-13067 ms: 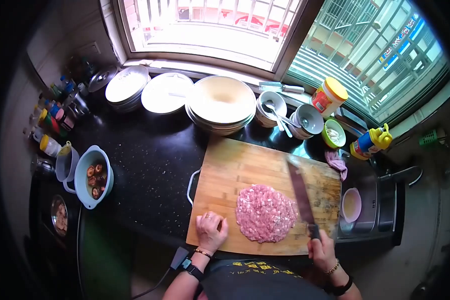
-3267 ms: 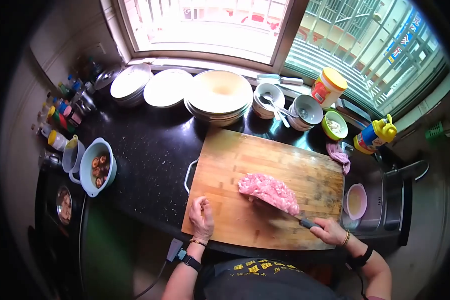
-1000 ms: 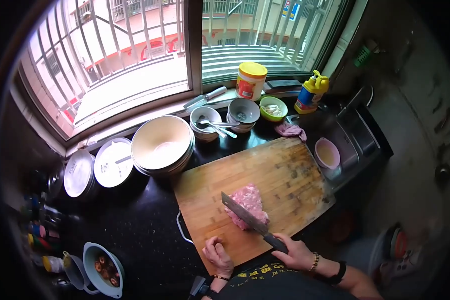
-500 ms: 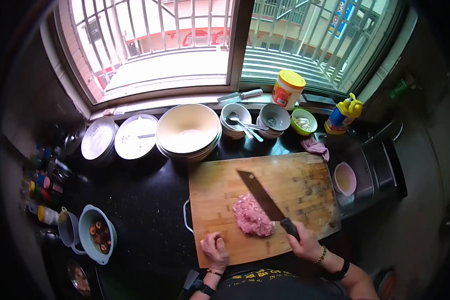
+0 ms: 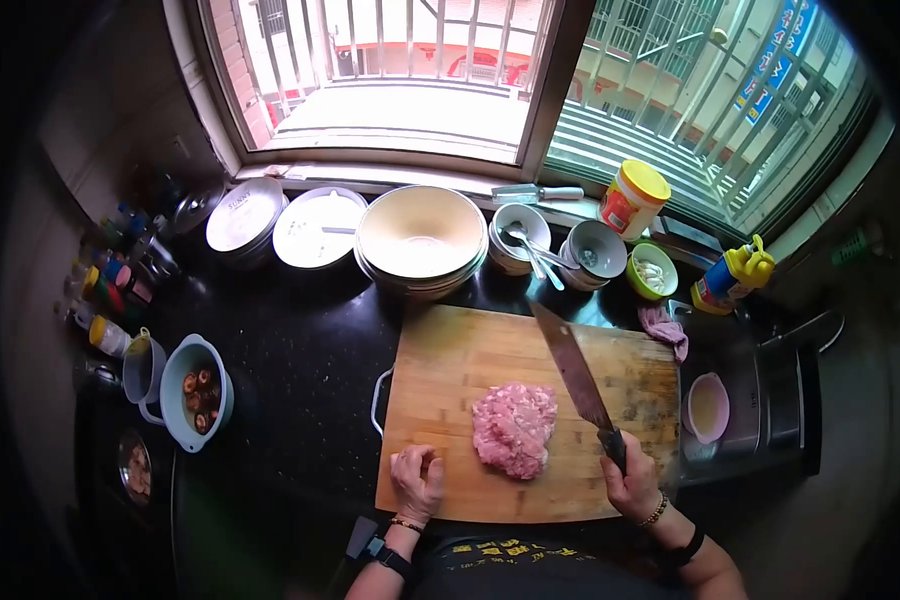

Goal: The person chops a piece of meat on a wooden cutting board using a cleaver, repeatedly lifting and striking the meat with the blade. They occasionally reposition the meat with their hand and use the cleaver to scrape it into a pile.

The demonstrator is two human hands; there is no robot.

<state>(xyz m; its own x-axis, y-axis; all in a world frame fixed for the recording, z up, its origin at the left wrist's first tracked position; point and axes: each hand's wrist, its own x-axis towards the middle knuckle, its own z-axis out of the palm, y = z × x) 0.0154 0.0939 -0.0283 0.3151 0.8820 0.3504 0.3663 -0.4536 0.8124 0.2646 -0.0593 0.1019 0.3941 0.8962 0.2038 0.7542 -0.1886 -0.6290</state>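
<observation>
My right hand (image 5: pixel 632 482) is wrapped round the dark handle of a cleaver (image 5: pixel 576 372). Its long blade points up and to the left, held to the right of the meat and apart from it. A mound of pink minced meat (image 5: pixel 515 430) lies on the wooden cutting board (image 5: pixel 450 350), left of the blade. My left hand (image 5: pixel 417 482) rests at the board's front left part with its fingers curled in; no object shows in it.
Behind the board stand stacked plates (image 5: pixel 320 228), large bowls (image 5: pixel 422 232), small bowls with spoons (image 5: pixel 520 228) and a green bowl (image 5: pixel 652 272). A blue basin of mushrooms (image 5: pixel 198 392) sits at left. The sink (image 5: pixel 745 385) at right holds a pink bowl (image 5: pixel 707 408).
The cleaver has moved right, off the meat, and its blade stands steeper. The meat looks more compact. The head view has shifted; my left hand remains curled on the board.
</observation>
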